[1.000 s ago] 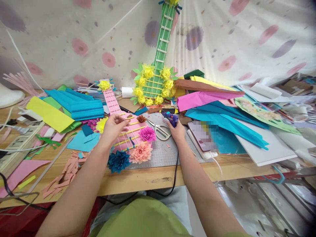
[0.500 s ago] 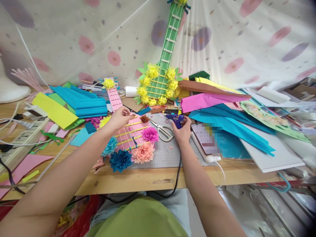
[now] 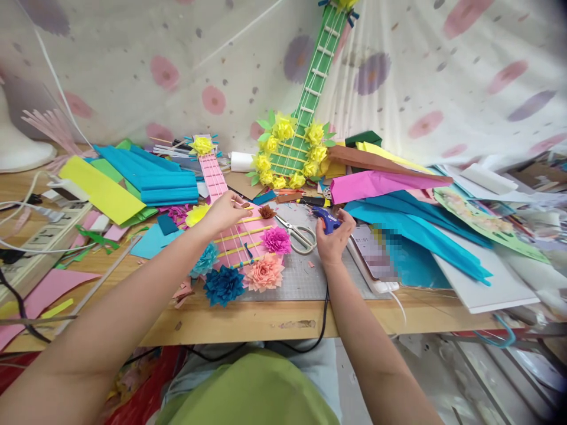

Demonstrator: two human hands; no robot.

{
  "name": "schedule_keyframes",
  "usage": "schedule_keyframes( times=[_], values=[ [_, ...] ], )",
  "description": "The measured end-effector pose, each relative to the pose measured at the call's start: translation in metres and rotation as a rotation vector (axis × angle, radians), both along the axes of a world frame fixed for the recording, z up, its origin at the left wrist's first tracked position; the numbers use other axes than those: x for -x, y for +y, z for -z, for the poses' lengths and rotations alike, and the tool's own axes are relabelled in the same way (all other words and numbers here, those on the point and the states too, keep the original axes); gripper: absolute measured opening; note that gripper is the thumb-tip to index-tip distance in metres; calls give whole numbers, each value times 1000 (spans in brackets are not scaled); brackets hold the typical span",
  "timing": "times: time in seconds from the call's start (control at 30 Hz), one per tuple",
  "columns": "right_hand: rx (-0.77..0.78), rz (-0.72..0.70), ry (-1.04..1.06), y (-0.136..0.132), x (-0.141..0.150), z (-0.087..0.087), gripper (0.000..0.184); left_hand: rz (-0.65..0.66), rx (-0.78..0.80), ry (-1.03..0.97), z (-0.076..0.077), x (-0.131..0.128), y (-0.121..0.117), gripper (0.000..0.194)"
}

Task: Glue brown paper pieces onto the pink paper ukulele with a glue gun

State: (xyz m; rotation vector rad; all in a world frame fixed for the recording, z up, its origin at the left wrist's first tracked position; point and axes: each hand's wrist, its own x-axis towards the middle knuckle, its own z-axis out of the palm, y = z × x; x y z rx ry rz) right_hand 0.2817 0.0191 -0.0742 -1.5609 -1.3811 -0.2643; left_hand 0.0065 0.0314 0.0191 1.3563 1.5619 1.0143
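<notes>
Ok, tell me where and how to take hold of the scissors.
Grip the scissors by the pale loops, coming from the near right side. They lie on the mat with blades pointing away to the left, toward the brown flower, and loops toward the right hand. That hand holds the glue gun, so it would probably need freeing first.

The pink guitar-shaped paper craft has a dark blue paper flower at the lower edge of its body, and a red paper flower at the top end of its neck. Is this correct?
Not quite: the paper flower at the top end of the neck is yellow, not red, as the head view shows. The dark blue paper flower is as you say.
</notes>
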Motion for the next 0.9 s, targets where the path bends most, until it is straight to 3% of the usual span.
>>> schedule_keyframes(
  times=[0.13,0.27,0.37,0.47,0.53,0.67,0.9],
  values=[
    [13,-41,17,-1,-1,1,43,26,16,-146,1,2,-3,39],
    [12,-185,163,-2,13,-17,30,52,56,-213,-6,-1,-9,37],
    [124,-391,406,-5,36,-40,21,-27,82,-337,-14,-12,-16,29],
    [298,-667,687,-10,65,-62,25,-143,134,-564,-20,-30,-24,21],
    [358,-770,806,-12,85,-72,30,-197,177,-736,-20,-43,-28,16],
    [353,-816,999,-12,112,-78,36,-255,206,-947,-17,-59,-32,11],
    [259,-770,1164,-8,126,-73,27,-291,196,-994,-14,-66,-33,14]
  ],
)
